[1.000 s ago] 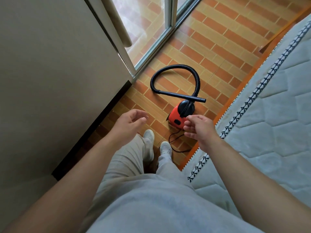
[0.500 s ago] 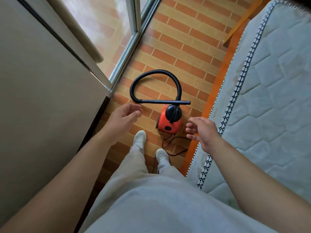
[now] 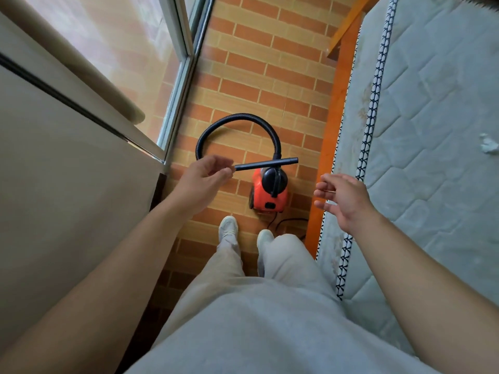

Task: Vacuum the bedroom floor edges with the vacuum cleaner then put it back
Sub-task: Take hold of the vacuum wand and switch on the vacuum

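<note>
Flanking the vacuum cleaner, left hand and right hand hover empty.

A narrow lane of brick-patterned floor runs to my 12 o'clock. It is hemmed at 9 o'clock by a pale cabinet and the sliding door frame, and at 3 o'clock by the orange bed rail and mattress. The vacuum cleaner sits mid-lane with its hose looping toward 11 o'clock and its wand lying crosswise. Its cord trails toward the rail. Bare floor lies beyond the loop.
</note>
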A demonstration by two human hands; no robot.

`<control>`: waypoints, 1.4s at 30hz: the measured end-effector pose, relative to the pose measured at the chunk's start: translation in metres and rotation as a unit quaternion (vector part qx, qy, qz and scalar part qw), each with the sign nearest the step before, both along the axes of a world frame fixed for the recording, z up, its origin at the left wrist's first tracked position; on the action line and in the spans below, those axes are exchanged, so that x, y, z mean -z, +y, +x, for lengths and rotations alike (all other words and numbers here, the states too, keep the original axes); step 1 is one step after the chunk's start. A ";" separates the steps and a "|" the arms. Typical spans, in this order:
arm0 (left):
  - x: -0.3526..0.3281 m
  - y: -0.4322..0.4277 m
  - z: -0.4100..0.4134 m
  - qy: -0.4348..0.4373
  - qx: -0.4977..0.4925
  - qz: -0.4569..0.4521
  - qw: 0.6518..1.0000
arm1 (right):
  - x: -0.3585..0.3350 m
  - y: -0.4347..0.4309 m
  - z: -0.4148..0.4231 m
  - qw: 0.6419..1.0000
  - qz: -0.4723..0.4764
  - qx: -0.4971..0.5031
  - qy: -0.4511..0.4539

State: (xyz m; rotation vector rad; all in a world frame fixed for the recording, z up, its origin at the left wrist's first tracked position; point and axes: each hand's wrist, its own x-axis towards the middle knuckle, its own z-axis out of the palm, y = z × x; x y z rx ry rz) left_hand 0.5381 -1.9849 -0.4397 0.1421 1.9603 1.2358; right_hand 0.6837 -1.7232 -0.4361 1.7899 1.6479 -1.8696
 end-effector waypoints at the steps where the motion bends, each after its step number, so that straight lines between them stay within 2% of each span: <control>1: 0.003 0.003 -0.001 -0.002 0.010 0.001 1.000 | 0.000 -0.001 0.000 1.000 0.001 0.004 -0.004; 9: 0.022 0.017 -0.009 -0.015 0.051 0.004 0.999 | 0.009 -0.004 0.001 0.999 0.014 0.007 -0.033; 17: 0.072 0.043 0.003 -0.040 0.114 -0.023 0.992 | 0.056 0.009 0.033 0.995 0.000 0.023 -0.096; 28: 0.172 0.130 0.048 -0.064 0.221 -0.097 0.968 | 0.164 0.033 0.070 0.989 -0.066 0.079 -0.104; 36: 0.249 0.174 0.082 -0.073 0.256 -0.181 0.947 | 0.254 0.057 0.099 0.980 -0.085 0.136 -0.121; 42: 0.338 0.198 0.097 -0.078 0.250 -0.180 0.948 | 0.346 0.052 0.097 0.981 -0.098 0.116 -0.121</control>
